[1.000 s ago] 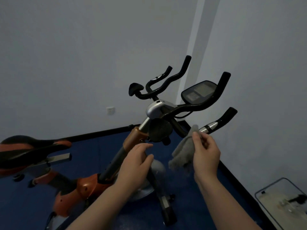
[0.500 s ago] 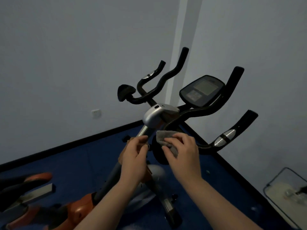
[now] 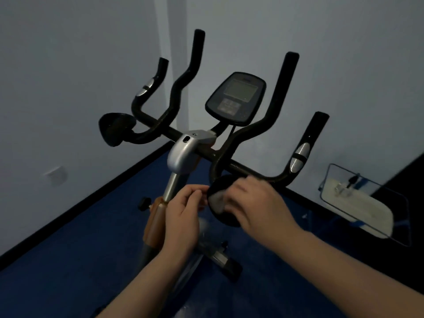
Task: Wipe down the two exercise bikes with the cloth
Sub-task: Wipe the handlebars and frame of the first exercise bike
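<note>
Right now, right hand [image 3: 257, 203] fingers curled, pressing cloth [image 3: 217, 199]

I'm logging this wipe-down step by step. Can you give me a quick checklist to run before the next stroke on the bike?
1. Cloth in right hand: ok.
2. Cloth touching the round pad: ok.
3. Left hand steadying the pad's edge: cannot tell, it is close beside it.
4. Console wiped: cannot tell.
5. Handlebar clear of other objects: ok.
6. Second bike in view: not ok.
</note>
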